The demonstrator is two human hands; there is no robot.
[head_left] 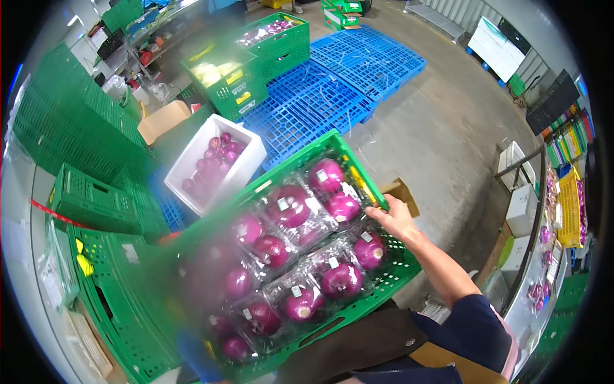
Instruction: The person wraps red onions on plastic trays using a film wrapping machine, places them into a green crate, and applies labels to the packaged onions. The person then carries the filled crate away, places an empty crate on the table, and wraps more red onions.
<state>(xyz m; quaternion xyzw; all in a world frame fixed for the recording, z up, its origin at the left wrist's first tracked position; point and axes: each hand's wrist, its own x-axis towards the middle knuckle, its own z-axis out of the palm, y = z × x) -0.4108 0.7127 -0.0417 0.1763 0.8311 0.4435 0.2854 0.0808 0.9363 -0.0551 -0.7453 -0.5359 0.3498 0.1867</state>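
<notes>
A green plastic crate (358,307) stands tilted in front of my body, loaded with several clear packs of purple onions (342,280). Small white labels show on many of the onions. My right hand (393,217) grips the crate's rim at its right-hand corner, with the fingers curled over the edge. A foggy smear covers the left part of the crate and the onions there. My left hand does not show.
Beyond the crate, a white foam box (246,144) holds loose purple onions. Blue pallets (307,105) carry green crates (233,96) of produce. Stacked green crates (70,121) line the left side. On the right stands a counter (521,272) with onions and a yellow crate (568,208).
</notes>
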